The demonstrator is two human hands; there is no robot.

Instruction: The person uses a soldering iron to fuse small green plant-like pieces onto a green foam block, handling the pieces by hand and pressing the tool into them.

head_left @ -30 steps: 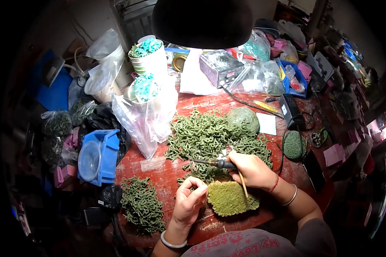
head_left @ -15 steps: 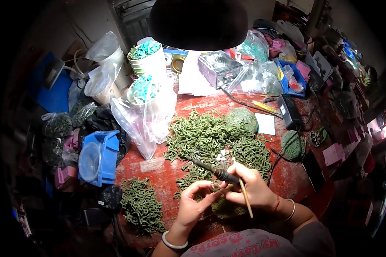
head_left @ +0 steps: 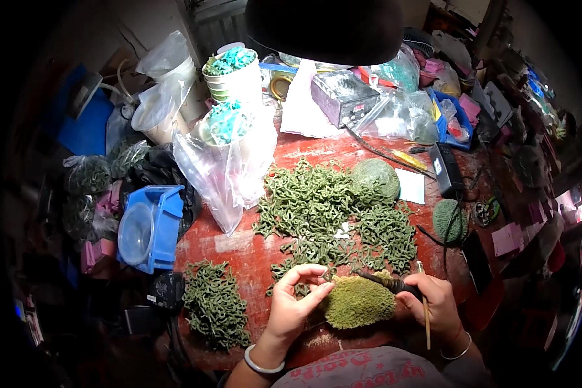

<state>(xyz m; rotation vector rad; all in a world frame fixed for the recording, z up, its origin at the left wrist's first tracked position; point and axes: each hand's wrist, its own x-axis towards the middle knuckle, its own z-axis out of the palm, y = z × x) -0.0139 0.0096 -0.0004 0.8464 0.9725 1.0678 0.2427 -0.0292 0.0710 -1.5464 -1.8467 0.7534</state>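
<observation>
My left hand [head_left: 295, 305] pinches a small curled green piece [head_left: 328, 274] between thumb and fingertips. My right hand [head_left: 437, 301] is closed around a dark-handled soldering iron [head_left: 394, 283], whose tip points left toward that piece but stays apart from it. A thin wooden stick [head_left: 427, 322] is also gripped in the right hand, pointing down toward me. Between both hands lies a yellow-green, moss-like pad [head_left: 359, 305]. Beyond it spreads a big heap of squiggly green pieces [head_left: 307, 197]. A smaller heap [head_left: 215, 305] of the same pieces sits left of my left hand.
A control box [head_left: 344, 102] stands at the back with a cable. Two round green foam-like lumps [head_left: 376, 178] are to the right. A blue bin [head_left: 165, 226] stands left, cups with turquoise bits [head_left: 233, 84] behind. A dark lamp head [head_left: 323, 29] hangs above.
My right hand has drawn away to the right with the soldering iron and stick, uncovering the mossy pad. The left hand keeps its pinch. The view has shifted slightly.
</observation>
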